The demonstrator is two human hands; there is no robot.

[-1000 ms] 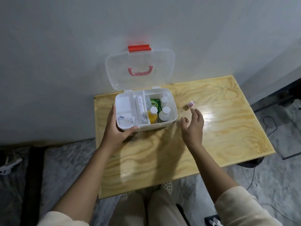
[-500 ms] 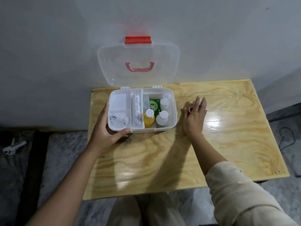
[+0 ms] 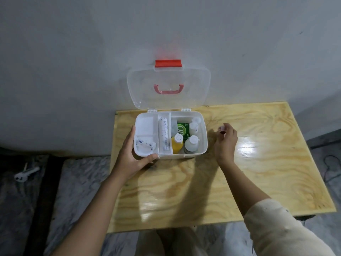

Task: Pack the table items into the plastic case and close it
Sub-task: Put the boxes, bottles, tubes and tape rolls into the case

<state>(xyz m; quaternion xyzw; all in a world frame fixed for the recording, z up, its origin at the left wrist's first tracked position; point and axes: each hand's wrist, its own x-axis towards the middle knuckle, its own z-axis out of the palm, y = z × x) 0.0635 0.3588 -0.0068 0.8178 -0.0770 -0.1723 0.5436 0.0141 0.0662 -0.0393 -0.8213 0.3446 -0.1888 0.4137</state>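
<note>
A white plastic case stands open on the wooden table, its clear lid with a red latch leaning up against the wall. Inside are a yellow bottle, two white bottles, a green box, a bandage roll and small packets. My left hand grips the case's front left corner, thumb on the front wall. My right hand is just right of the case and pinches a small pinkish vial between its fingertips.
The table's back edge meets a grey wall. A marble floor shows on both sides, with a small white object on the left and a black cable at the far right. My knees sit under the table's front edge.
My right hand reached the small vial lying right of the case, covered it, and now holds it lifted off the table. My left hand stayed on the case's corner.
</note>
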